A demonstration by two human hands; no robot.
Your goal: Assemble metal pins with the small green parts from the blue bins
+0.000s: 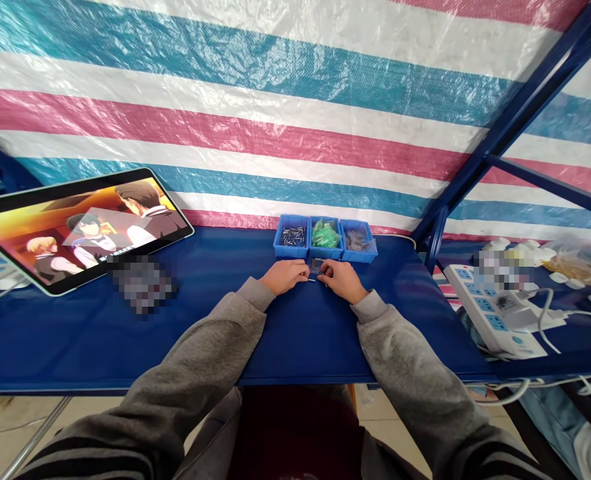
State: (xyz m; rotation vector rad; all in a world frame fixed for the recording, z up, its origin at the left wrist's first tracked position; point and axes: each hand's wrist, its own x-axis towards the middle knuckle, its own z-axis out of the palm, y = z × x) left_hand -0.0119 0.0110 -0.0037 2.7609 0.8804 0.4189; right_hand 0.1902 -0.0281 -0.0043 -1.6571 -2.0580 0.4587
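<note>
My left hand point(286, 276) is closed in a pinch, with a small silvery metal pin point(311, 280) sticking out from its fingertips. Facing it, a short gap away, my right hand point(344, 280) has its fingers bent together; whatever they hold is too small to name. A small clear piece point(316, 265) shows between the hands, just in front of the bins. Behind the hands, three blue bins stand side by side: the left bin point(291, 253) holds dark metal screws or pins, the middle bin point(326, 254) green pieces, the right bin point(360, 257) greyish translucent pieces.
Everything rests on a blue tabletop point(215, 267). A tablet point(90, 230) playing a cartoon leans at the left, near a blurred-out item point(144, 285). White power strips point(495, 313) with cables lie at the right, beyond a blue metal frame post point(436, 237). Striped sheeting point(295, 127) hangs behind.
</note>
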